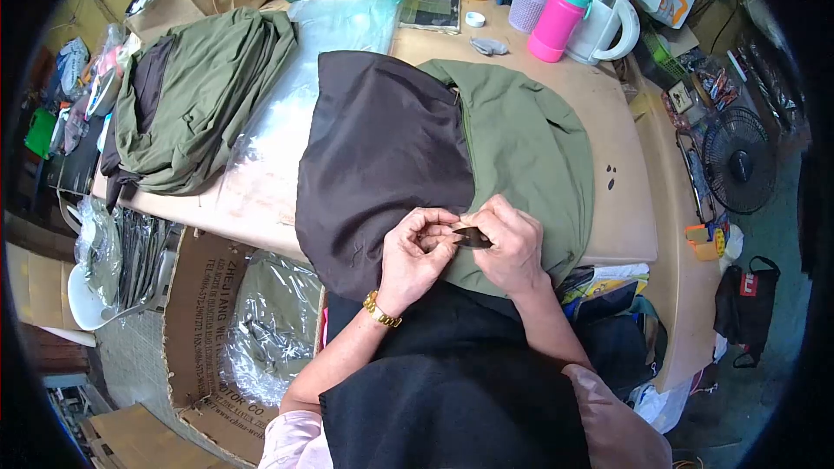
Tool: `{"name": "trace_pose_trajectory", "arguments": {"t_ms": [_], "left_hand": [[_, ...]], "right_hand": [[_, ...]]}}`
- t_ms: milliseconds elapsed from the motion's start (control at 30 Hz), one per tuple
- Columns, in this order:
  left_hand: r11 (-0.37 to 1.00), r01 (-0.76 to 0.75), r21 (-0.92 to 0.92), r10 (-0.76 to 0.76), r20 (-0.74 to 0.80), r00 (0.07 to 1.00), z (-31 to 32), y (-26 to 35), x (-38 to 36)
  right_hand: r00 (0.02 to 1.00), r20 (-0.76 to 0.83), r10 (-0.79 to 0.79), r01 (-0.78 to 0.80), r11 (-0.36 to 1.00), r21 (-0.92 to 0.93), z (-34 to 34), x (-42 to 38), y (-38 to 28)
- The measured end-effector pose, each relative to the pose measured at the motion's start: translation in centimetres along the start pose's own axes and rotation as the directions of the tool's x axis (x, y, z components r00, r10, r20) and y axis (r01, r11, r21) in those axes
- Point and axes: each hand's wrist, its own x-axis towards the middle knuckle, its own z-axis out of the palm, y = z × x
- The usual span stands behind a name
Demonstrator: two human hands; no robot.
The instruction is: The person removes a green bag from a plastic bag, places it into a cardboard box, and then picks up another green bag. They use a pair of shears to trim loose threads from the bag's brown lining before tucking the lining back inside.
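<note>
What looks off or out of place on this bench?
Little stands out. A few small dark spots mark the bare tabletop right of the green garment. Both hands pinch a small dark piece.

One head-worn view looks steeply down, close over the hands at the table edge.

Pink satin sleeves, black apron — gold watch on left wrist.
</note>
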Motion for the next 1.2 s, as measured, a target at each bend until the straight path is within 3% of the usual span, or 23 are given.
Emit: {"name": "trace_pose_trajectory", "arguments": {"t_ms": [100, 267, 300, 333, 400, 467, 500, 533, 600, 633, 667, 733, 900, 1000, 1200], "left_hand": [[0.997, -0.053, 0.063, 0.055, -0.033, 0.998, 0.4, -0.3, -0.1], [0.963, -0.173, 0.207, 0.189, -0.059, 0.98, 1.3, 0.6, -0.3], [0.885, -0.317, 0.341, 0.348, -0.032, 0.937, 1.3, 0.7, -0.2], [0.766, -0.445, 0.463, 0.495, 0.017, 0.869, 1.3, 0.7, -0.1], [0.762, -0.446, 0.47, 0.502, 0.006, 0.865, 1.3, 0.7, -0.1], [0.755, -0.444, 0.483, 0.513, -0.012, 0.859, 1.2, 0.4, 0.0], [0.931, -0.271, 0.244, 0.312, -0.146, 0.939, 1.6, 0.1, -0.3], [0.984, -0.157, 0.083, 0.17, -0.179, 0.969, 1.2, 0.2, -0.3], [0.946, 0.117, -0.303, -0.145, -0.073, 0.987, 0.0, 0.8, -0.1], [0.881, 0.191, -0.433, -0.215, -0.007, 0.977, -0.2, 1.2, -0.1], [0.883, 0.187, -0.431, -0.211, -0.007, 0.977, -0.3, 1.5, 0.0], [0.782, 0.29, -0.552, -0.318, 0.048, 0.947, -0.5, 2.1, 0.1], [0.773, 0.271, -0.574, -0.261, 0.103, 0.96, -0.2, 2.4, -0.1], [0.806, 0.221, -0.549, -0.203, 0.094, 0.975, 0.0, 2.4, -0.2], [0.863, 0.2, -0.463, -0.188, 0.073, 0.98, 0.1, 2.5, -0.5]], "right_hand": [[0.999, 0.035, -0.014, 0.018, 0.992, -0.127, -0.4, 0.0, -0.7], [0.98, 0.13, 0.15, -0.124, 0.974, -0.189, -1.9, 0.7, -3.0], [0.98, 0.129, 0.15, -0.124, 0.974, -0.19, -2.0, 0.7, -3.3], [0.974, 0.144, 0.177, -0.152, 0.974, -0.17, -2.0, 0.7, -3.6], [0.967, 0.158, 0.201, -0.178, 0.973, -0.149, -2.3, 0.7, -4.0], [0.928, 0.333, 0.17, -0.191, 0.981, 0.032, -2.9, 0.7, -4.2], [0.916, 0.341, 0.21, -0.267, 0.955, 0.131, -3.1, 0.8, -4.2], [0.919, 0.334, 0.208, -0.264, 0.956, 0.131, -3.2, 1.1, -4.3], [0.938, 0.058, 0.341, -0.345, 0.93, 0.124, -3.5, 1.5, -4.5], [0.938, 0.029, 0.347, -0.348, 0.93, 0.119, -3.5, 1.3, -3.8], [0.939, 0.026, 0.344, -0.344, 0.931, 0.12, -3.7, 1.0, -3.4], [0.97, 0.017, 0.242, -0.241, 0.969, -0.058, -4.1, 0.5, -3.1], [0.999, -0.025, 0.038, -0.043, 0.977, -0.21, -3.5, -0.1, -3.8], [0.997, -0.07, 0.024, -0.042, 0.962, -0.27, -3.0, -0.3, -3.9], [0.982, -0.189, 0.008, -0.043, 0.982, -0.183, -1.9, -0.8, -2.9]]}}
